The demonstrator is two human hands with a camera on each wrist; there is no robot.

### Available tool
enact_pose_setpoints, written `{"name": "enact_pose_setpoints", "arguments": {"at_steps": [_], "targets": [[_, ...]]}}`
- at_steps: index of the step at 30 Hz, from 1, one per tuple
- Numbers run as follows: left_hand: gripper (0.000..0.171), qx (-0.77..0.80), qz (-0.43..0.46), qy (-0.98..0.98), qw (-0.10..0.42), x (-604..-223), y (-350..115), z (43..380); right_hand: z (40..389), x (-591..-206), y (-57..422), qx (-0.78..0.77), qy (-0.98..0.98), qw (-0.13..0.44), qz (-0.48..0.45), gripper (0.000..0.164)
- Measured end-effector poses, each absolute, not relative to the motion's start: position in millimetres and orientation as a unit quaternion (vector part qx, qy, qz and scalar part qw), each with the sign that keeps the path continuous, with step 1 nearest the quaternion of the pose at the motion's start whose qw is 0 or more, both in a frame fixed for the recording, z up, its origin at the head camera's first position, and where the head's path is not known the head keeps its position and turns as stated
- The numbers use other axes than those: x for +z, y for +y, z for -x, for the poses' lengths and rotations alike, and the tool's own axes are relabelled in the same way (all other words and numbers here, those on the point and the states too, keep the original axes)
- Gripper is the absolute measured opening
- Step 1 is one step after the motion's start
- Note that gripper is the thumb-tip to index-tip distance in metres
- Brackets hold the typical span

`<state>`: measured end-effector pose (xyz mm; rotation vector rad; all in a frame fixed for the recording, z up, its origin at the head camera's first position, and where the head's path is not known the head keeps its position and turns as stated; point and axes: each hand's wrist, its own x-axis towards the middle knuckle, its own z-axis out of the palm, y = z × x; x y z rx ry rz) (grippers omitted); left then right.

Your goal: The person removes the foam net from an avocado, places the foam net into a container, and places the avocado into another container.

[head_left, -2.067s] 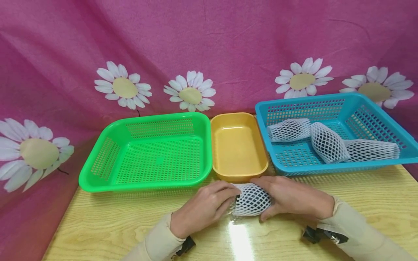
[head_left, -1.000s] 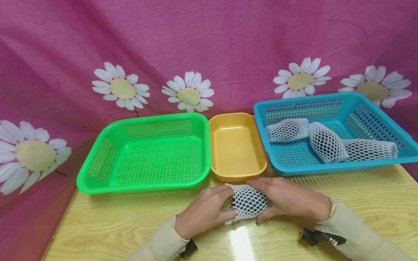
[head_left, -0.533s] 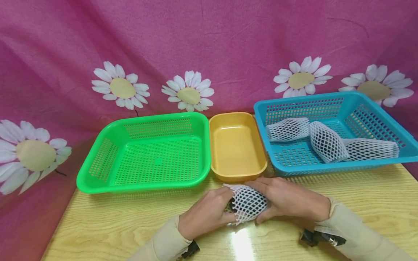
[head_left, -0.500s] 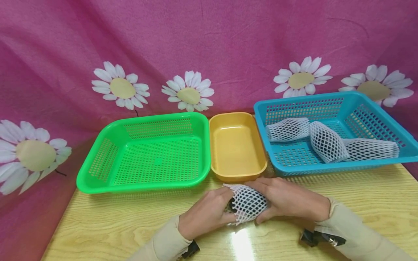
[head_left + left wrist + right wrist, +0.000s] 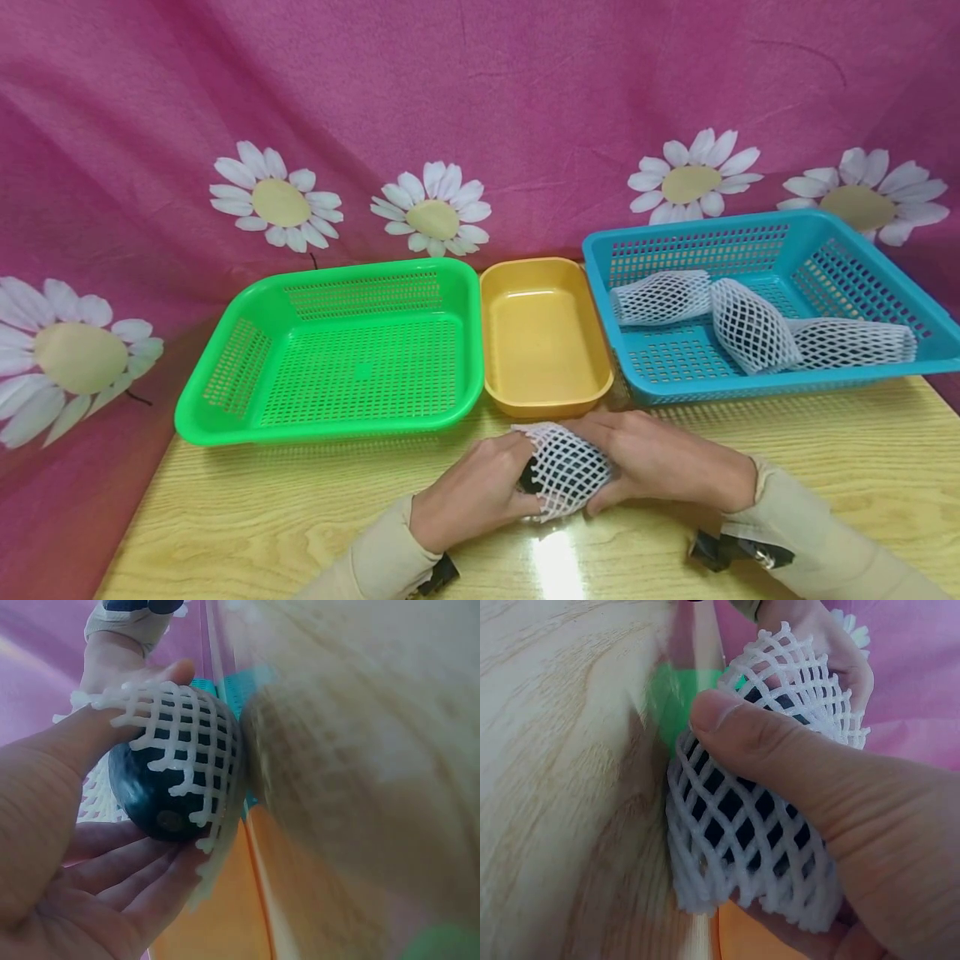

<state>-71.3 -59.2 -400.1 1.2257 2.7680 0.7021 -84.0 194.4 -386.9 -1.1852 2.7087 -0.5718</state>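
In front of the yellow tray, my right hand [image 5: 667, 462] grips a white foam net sleeve [image 5: 573, 467] with a dark, smooth, rounded fruit inside it, its thumb across the mesh in the right wrist view. My left hand [image 5: 472, 492] holds the sleeve's wide end. Its thumb reaches under the mesh and its fingers lie below the fruit. In the left wrist view the bare end of the dark fruit [image 5: 146, 791] shows at the sleeve's mouth, with a small round mark. The fruit's other end is covered by the mesh and the right hand.
A green basket [image 5: 330, 433] stands at the left, the yellow tray [image 5: 547, 404] in the middle. To the right, a blue basket [image 5: 780, 385] holds three net-wrapped pieces, among them a dark one [image 5: 753, 329]. Behind hangs a pink flowered cloth [image 5: 525, 100].
My left hand has gone from pinching the net's left edge to having its thumb and fingers in the mouth. The mouth is wider and tilted, and more of the dark fruit shows.
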Motion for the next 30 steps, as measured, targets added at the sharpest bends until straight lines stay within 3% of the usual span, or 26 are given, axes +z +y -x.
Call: {"name": "enact_pose_setpoints", "arguments": {"at_steps": [9,18,30], "targets": [[0.03,0.21,-0.382,0.899,0.031,-400.1,-59.1,71.6,83.8,-388.4,193.9,-0.186,0.891,0.048,0.412,0.081],[0.029,0.201,-0.394,0.897,0.014,-399.6,-59.7,71.8,85.2,-387.2,195.4,-0.182,0.89,0.045,0.415,0.084],[0.04,0.195,-0.401,0.895,-0.003,-398.2,-61.3,72.3,85.0,-382.0,198.6,-0.192,0.893,0.056,0.404,0.069]]}}
